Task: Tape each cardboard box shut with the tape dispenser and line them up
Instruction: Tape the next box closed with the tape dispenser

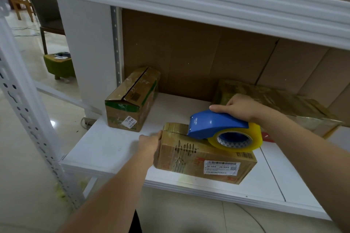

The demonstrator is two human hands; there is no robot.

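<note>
A small cardboard box (204,159) with a white shipping label lies on the white shelf (106,147) near its front edge. My right hand (239,107) grips a blue tape dispenser (214,125) with a yellowish tape roll, resting on the box's top near its left end. My left hand (150,143) presses against the left end of that box. A second box (130,100) with green print stands at the back left, its top seam slightly apart. A third, flatter box (274,100) lies at the back right, partly hidden by my right hand.
Brown cardboard sheets (189,53) line the shelf's back. A white upper shelf edge (189,0) hangs overhead. A perforated white upright (24,104) stands at the left. A green stool (58,64) and chair legs sit on the tiled floor beyond.
</note>
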